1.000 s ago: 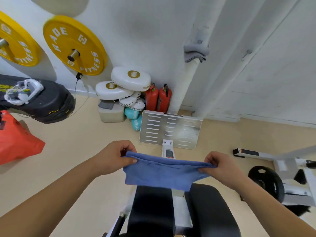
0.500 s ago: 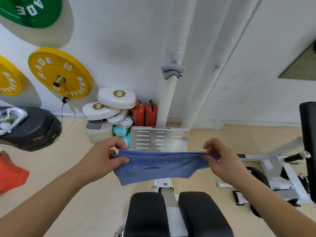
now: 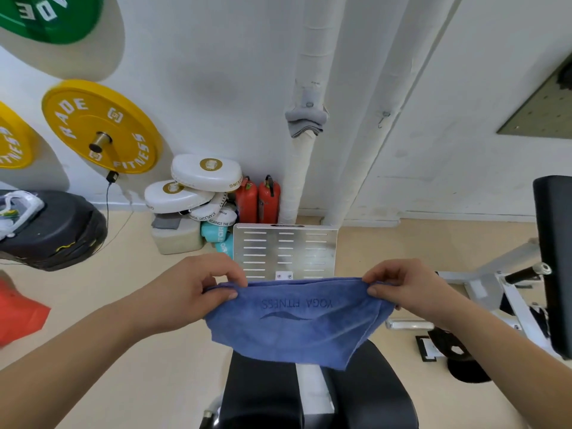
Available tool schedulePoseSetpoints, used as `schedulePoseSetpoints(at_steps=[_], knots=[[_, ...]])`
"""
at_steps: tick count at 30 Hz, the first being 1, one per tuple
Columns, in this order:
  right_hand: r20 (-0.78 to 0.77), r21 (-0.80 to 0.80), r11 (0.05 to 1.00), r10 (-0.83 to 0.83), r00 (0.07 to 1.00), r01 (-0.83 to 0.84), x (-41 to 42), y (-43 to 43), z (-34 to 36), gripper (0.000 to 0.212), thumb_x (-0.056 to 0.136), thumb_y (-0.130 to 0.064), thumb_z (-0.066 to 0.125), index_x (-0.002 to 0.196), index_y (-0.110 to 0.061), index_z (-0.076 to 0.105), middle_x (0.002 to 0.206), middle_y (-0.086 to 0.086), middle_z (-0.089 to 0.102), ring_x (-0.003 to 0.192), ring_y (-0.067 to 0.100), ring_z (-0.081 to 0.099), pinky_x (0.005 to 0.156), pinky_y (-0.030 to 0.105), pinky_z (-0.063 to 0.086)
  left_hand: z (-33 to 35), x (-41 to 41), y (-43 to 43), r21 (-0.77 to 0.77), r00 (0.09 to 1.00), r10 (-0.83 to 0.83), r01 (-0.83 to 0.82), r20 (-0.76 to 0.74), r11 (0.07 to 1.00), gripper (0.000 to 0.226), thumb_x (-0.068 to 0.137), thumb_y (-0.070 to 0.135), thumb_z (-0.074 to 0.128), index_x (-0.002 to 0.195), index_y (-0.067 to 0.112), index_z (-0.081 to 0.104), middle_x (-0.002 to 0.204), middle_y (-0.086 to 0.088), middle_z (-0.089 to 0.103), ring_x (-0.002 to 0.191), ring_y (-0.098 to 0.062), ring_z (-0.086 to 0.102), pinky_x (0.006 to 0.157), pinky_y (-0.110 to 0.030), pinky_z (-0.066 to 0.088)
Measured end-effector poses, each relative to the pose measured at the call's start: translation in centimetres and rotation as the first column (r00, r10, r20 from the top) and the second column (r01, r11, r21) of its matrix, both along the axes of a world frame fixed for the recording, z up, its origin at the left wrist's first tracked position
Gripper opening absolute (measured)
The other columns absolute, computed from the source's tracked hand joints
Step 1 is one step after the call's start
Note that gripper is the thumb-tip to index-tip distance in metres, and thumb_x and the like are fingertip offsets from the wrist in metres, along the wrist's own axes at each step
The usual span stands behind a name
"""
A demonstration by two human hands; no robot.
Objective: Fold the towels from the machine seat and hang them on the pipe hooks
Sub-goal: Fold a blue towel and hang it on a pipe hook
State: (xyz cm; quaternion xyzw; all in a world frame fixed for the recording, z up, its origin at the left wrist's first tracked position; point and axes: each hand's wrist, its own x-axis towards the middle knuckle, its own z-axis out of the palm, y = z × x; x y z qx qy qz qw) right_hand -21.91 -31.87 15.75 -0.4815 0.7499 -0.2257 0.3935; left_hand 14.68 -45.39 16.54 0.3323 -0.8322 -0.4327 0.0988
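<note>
Above the black machine seat [image 3: 312, 394], the left hand [image 3: 192, 289] and the right hand [image 3: 405, 289] are held apart, each pinching one top corner of a folded blue towel [image 3: 297, 323] between thumb and fingers. The towel hangs stretched between them, its lower edge draping in front of the seat pads; whether it touches them cannot be told. Its printed lettering reads upside down as "YOGA FITNESS" over a wavy line. The seat's two pads are cut off by the bottom edge of the view.

Beyond the towel, a slotted metal footplate [image 3: 284, 250] has its lower edge hidden by the cloth. Behind it two white wrapped pipes [image 3: 305, 88] rise along the wall. A grey towel [image 3: 305, 120] hangs bunched on the left pipe, covering whatever holds it. A small hook [image 3: 383, 117] shows on the right pipe, too small to make out well.

To the left, white boxing pads [image 3: 192, 187] are stacked beside two red fire extinguishers [image 3: 258, 201]. A yellow weight plate [image 3: 102, 126] is on the wall, with another yellow one and a green one cut off by the frame.
</note>
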Motion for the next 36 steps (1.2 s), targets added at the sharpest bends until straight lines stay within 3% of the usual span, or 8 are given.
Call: schedulePoseSetpoints(at_steps=[3, 6, 11, 17, 22, 27, 32, 36], knots=[[-0.020, 0.032, 0.999, 0.011, 1.000, -0.010, -0.3, 0.0, -0.1, 0.023, 0.086, -0.007, 0.074, 0.089, -0.028, 0.081, 0.085, -0.011, 0.079, 0.079, 0.002, 0.071, 0.068, 0.015, 0.051, -0.5, -0.3, 0.0, -0.056, 0.990, -0.129, 0.132, 0.049, 0.990, 0.036, 0.097, 0.008, 0.062, 0.106, 0.041, 0.075, 0.100, 0.022, 0.059, 0.094, -0.002, 0.061, 0.079, -0.008, 0.044], [-0.063, 0.033, 0.999, 0.021, 0.998, -0.019, -0.3, 0.0, -0.2, 0.024, 0.086, -0.005, 0.073, 0.089, -0.027, 0.081, 0.083, -0.014, 0.078, 0.076, -0.002, 0.070, 0.066, 0.012, 0.052, -0.9, -0.6, -0.3, -0.090, 0.981, -0.146, 0.158, 0.128, 0.983, 0.037, 0.098, 0.018, 0.061, 0.123, 0.045, 0.067, 0.109, 0.025, 0.059, 0.106, 0.005, 0.057, 0.090, -0.008, 0.042], [-0.096, 0.001, 1.000, 0.021, 0.995, -0.021, -0.7, 0.1, 0.1, 0.018, 0.084, -0.010, 0.079, 0.084, -0.028, 0.080, 0.080, -0.012, 0.077, 0.072, 0.002, 0.071, 0.058, 0.014, 0.052, -1.8, -0.5, -0.9, -0.080, 0.991, -0.030, 0.041, 0.128, 0.996, 0.024, 0.092, 0.022, 0.071, 0.104, 0.041, 0.074, 0.096, 0.020, 0.065, 0.090, -0.007, 0.063, 0.079, -0.022, 0.051], [-0.150, -0.068, 0.996, 0.053, 0.987, -0.063, -0.9, 0.4, 0.2, 0.021, 0.086, -0.009, 0.076, 0.078, -0.029, 0.075, 0.079, -0.010, 0.075, 0.075, 0.007, 0.071, 0.070, 0.022, 0.057, -2.7, -0.3, -0.9, -0.068, 0.994, 0.074, -0.069, 0.083, 0.995, 0.013, 0.087, 0.022, 0.078, 0.083, 0.034, 0.074, 0.088, 0.018, 0.071, 0.081, -0.012, 0.066, 0.071, -0.024, 0.054], [-0.196, -0.051, 0.997, 0.047, 0.979, -0.058, -1.4, 1.3, -1.0, 0.024, 0.090, -0.006, 0.070, 0.081, -0.029, 0.069, 0.079, -0.009, 0.074, 0.075, 0.013, 0.069, 0.073, 0.028, 0.055, -3.0, -0.5, -0.8, -0.033, 0.989, 0.131, -0.129, 0.075, 0.991, 0.013, 0.089, 0.019, 0.075, 0.080, 0.027, 0.071, 0.083, 0.012, 0.073, 0.080, -0.013, 0.068, 0.076, -0.029, 0.057], [-0.357, -0.019, 0.992, 0.108, 0.928, -0.122, -0.7, 1.7, -2.0, 0.023, 0.097, -0.011, 0.060, 0.087, -0.032, 0.058, 0.082, -0.014, 0.068, 0.078, 0.008, 0.065, 0.068, 0.022, 0.048, -3.5, -0.8, -0.9, -0.094, 0.976, 0.193, -0.184, 0.099, 0.978, 0.011, 0.087, 0.028, 0.078, 0.078, 0.028, 0.071, 0.080, 0.010, 0.071, 0.080, -0.011, 0.064, 0.074, -0.031, 0.057], [-0.475, 0.014, 0.975, 0.202, 0.857, -0.223, -0.9, 2.3, -2.7, 0.027, 0.099, -0.015, 0.054, 0.090, -0.041, 0.056, 0.073, -0.014, 0.065, 0.058, 0.018, 0.065, 0.058, 0.031, 0.056, -3.7, -1.1, -0.8, -0.175, 0.968, 0.239, -0.222, 0.079, 0.959, 0.019, 0.084, 0.037, 0.079, 0.072, 0.026, 0.068, 0.075, 0.008, 0.069, 0.082, -0.011, 0.061, 0.066, -0.025, 0.052], [-0.467, -0.047, 0.984, 0.130, 0.874, -0.171, -0.8, 2.2, -2.7, 0.029, 0.095, -0.006, 0.058, 0.090, -0.035, 0.056, 0.079, -0.009, 0.070, 0.070, 0.019, 0.067, 0.068, 0.033, 0.056, -3.9, -1.3, -0.9, -0.254, 0.966, 0.220, -0.181, 0.134, 0.950, 0.024, 0.084, 0.043, 0.078, 0.072, 0.026, 0.065, 0.072, 0.008, 0.067, 0.075, -0.012, 0.060, 0.063, -0.026, 0.050]])
